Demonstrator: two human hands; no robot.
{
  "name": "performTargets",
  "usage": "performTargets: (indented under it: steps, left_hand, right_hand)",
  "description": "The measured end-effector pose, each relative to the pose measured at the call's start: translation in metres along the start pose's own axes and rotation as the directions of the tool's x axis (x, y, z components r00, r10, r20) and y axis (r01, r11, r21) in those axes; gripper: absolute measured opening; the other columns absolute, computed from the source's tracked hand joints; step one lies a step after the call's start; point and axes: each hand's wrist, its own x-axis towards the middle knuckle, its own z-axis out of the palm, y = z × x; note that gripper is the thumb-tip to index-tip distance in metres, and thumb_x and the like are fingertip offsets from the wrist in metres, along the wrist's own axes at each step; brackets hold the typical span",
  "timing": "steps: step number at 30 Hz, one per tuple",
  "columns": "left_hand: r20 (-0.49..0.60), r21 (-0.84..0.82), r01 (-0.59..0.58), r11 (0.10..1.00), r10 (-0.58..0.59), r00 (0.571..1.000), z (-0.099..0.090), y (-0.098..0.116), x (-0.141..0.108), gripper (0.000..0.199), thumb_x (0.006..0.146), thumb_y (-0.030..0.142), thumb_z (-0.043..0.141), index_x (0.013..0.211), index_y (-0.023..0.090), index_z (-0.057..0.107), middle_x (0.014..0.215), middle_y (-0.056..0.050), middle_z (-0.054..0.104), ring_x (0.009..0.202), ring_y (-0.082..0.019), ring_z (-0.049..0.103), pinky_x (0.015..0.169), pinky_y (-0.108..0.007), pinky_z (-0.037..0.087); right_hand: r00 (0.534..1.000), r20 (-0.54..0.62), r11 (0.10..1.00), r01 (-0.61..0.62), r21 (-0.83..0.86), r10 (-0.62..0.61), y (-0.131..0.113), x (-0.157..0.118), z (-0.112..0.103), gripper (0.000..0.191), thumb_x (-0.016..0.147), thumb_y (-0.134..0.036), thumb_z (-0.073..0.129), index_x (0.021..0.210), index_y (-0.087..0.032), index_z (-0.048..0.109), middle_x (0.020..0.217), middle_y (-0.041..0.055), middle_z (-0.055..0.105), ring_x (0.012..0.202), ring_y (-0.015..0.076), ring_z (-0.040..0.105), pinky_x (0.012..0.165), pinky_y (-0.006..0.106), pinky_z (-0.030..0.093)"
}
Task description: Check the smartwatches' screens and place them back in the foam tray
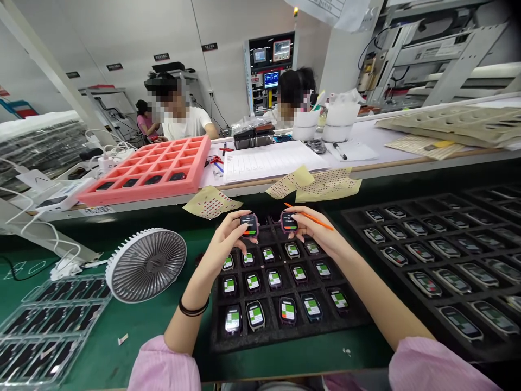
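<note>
The green counter (pixel 163 347), smooth and flat, spreads beneath both hands and off to either side. Right of the hands lies a broad black tray (pixel 429 304) of matt foam, cut into pockets, and directly below them sits a nearer foam tray (pixel 285 335) of the same dark, grainy stuff, with rows of lit watches seated in it. Beyond the left hand, on a raised ledge, rests a pink foam tray (pixel 138 196) with square compartments; to the left of that hand stands a round fan (pixel 150 265) with a white rim and fine radial ribs. The left hand (pixel 228 236) grips one watch (pixel 249 224) between thumb and fingers, and the right hand (pixel 311 225) pinches a second watch (pixel 289 221), both raised just over the tray's far rows. Each is a rounded square with a glossy dark face and a purplish frame. They should prove light and stiff, slick across the glass and easily scratched, so the frame's side edges look the best hold. Smallest and slimmest, an orange stick (pixel 317 221) lies across the right hand, apparently tucked among its fingers.
</note>
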Motion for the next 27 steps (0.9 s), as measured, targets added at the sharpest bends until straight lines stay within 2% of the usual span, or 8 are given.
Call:
performTargets:
  steps: [9, 16, 21, 27]
  left_hand:
    - [-0.024, 0.107, -0.029, 0.994, 0.032, 0.999, 0.006, -0.036, 0.018, 0.046, 0.079, 0.031, 0.07, 0.118, 0.02, 0.048, 0.099, -0.006, 0.061, 0.073, -0.013, 0.064, 0.045, -0.015, 0.044]
    - [0.052, 0.201, -0.049, 0.978, 0.04, 0.998, -0.002, -0.06, 0.027, 0.05, 0.078, 0.031, 0.071, 0.122, 0.024, 0.047, 0.122, -0.009, 0.056, 0.087, -0.015, 0.061, 0.048, -0.015, 0.047]
    - [0.027, 0.14, -0.034, 0.99, 0.031, 0.999, 0.001, -0.074, 0.032, 0.046, 0.08, 0.036, 0.068, 0.12, 0.022, 0.048, 0.115, -0.01, 0.058, 0.08, -0.015, 0.065, 0.046, -0.015, 0.047]
    - [0.035, 0.098, -0.021, 0.995, 0.018, 0.999, 0.007, -0.075, 0.03, 0.041, 0.083, 0.041, 0.064, 0.116, 0.02, 0.05, 0.114, -0.01, 0.058, 0.074, -0.014, 0.066, 0.046, -0.017, 0.047]
  right_hand:
    - [0.998, 0.041, 0.997, -0.033, -0.067, 0.036, 0.014, -0.001, 0.001, 0.03, 0.084, -0.038, 0.064, 0.108, -0.019, 0.063, 0.08, 0.0037, 0.065, 0.064, 0.0181, 0.066, 0.047, 0.026, 0.042]
    - [0.988, 0.145, 0.995, -0.033, -0.099, 0.047, 0.032, 0.001, -0.004, 0.035, 0.083, -0.031, 0.067, 0.117, -0.024, 0.059, 0.107, 0.0067, 0.064, 0.073, 0.0164, 0.067, 0.053, 0.027, 0.047]
    - [0.983, 0.176, 0.993, -0.033, -0.114, 0.053, 0.036, 0.003, -0.003, 0.039, 0.081, -0.029, 0.068, 0.118, -0.023, 0.056, 0.104, 0.0062, 0.064, 0.074, 0.0171, 0.067, 0.054, 0.027, 0.048]
    - [0.979, 0.195, 0.991, -0.028, -0.133, 0.054, 0.035, 0.001, -0.001, 0.041, 0.08, -0.031, 0.07, 0.118, -0.024, 0.056, 0.104, 0.0064, 0.064, 0.076, 0.0183, 0.067, 0.057, 0.029, 0.05]
